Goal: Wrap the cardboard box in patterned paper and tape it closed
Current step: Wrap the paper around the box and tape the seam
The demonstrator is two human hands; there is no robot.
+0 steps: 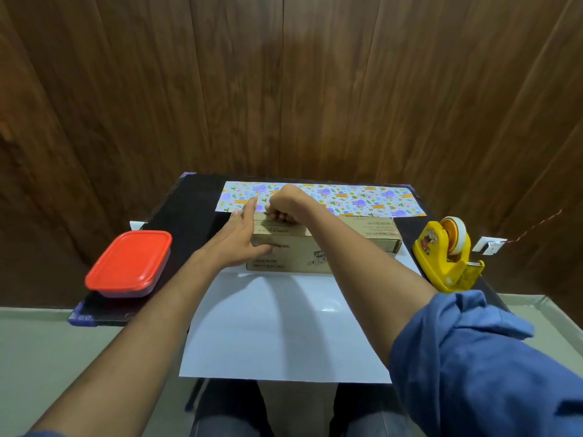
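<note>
A brown cardboard box (350,247) lies on a sheet of wrapping paper whose white underside (284,326) faces up toward me. Beyond the box the paper's patterned side (362,200) shows as a colourful strip. My left hand (239,238) rests on the box's left end with straight fingers, thumb on the front face. My right hand (284,205) reaches over the box top. Its fingers are curled at the far top edge, where they pinch the near edge of the patterned strip.
A yellow tape dispenser (448,257) stands on the right of the black table (186,203). On the left sits a container with a red lid (129,263). A dark wood wall rises close behind the table. My knees are under its near edge.
</note>
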